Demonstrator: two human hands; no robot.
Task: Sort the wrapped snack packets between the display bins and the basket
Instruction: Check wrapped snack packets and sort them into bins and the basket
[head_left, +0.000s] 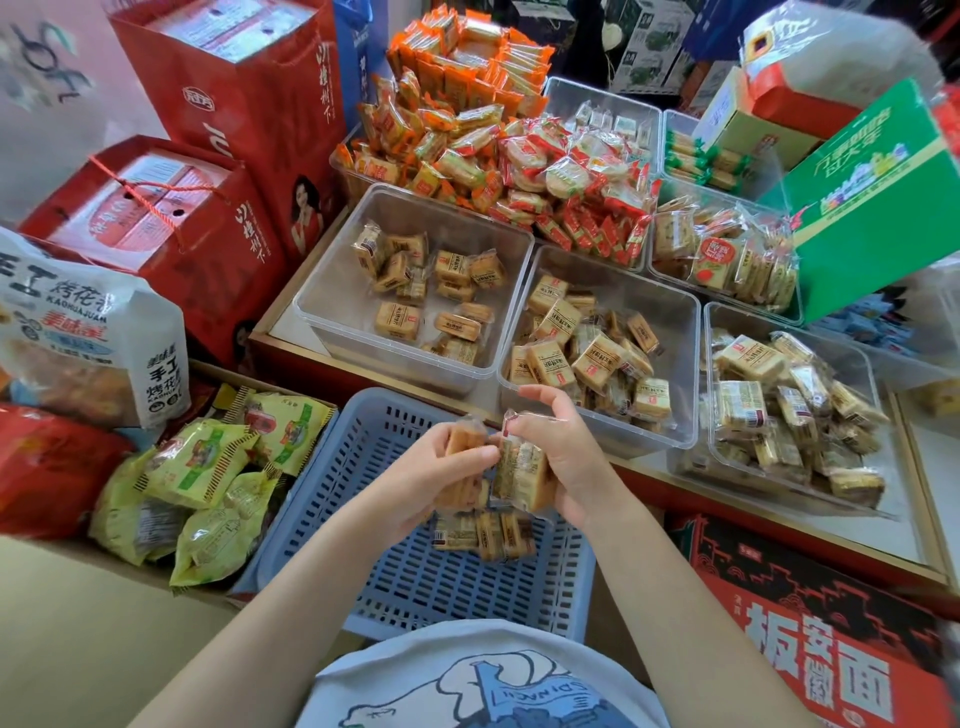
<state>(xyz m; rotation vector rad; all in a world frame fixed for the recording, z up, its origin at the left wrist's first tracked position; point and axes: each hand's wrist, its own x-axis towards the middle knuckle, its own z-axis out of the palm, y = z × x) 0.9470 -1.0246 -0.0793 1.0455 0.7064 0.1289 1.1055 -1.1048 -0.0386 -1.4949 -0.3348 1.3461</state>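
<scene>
We see right hand (566, 457) fingers clamped on clear-wrapped brown snack packet (522, 475), long axis near upright, crimped top end pointing toward bins. Left hand (441, 483) fingers curled round second packet (460, 441) just beside it. Both over blue slotted plastic basket (363, 499), where more packets (483, 535) lie flat. Beyond, clear rectangular plastic bins (675, 415) on red-edged tabletop (291, 332). Red cartons (208, 218) left.

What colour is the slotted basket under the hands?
Pale blue basket, seen best in the head view.
</scene>
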